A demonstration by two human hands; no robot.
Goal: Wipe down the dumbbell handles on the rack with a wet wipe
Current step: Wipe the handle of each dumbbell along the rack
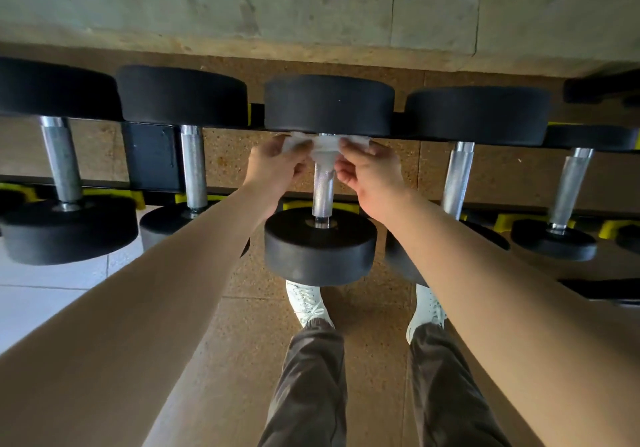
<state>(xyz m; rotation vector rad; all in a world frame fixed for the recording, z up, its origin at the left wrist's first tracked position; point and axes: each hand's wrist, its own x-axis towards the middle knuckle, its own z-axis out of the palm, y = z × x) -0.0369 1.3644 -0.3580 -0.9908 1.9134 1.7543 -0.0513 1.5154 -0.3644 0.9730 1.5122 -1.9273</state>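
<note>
Cork flooring [242, 325] behind, left hand [277, 166] and right hand [367, 169] pinch the limp wet wipe [325, 145] by its ends around the rigid, knurled mid-frame dumbbell handle [323, 187].

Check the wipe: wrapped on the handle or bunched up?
Wrapped: the wipe drapes over the handle, left hand and right hand each pinching an end.

Gym: dumbbells [320, 183] lined on rack [149, 159], speckled rubber floor [242, 342].
</note>
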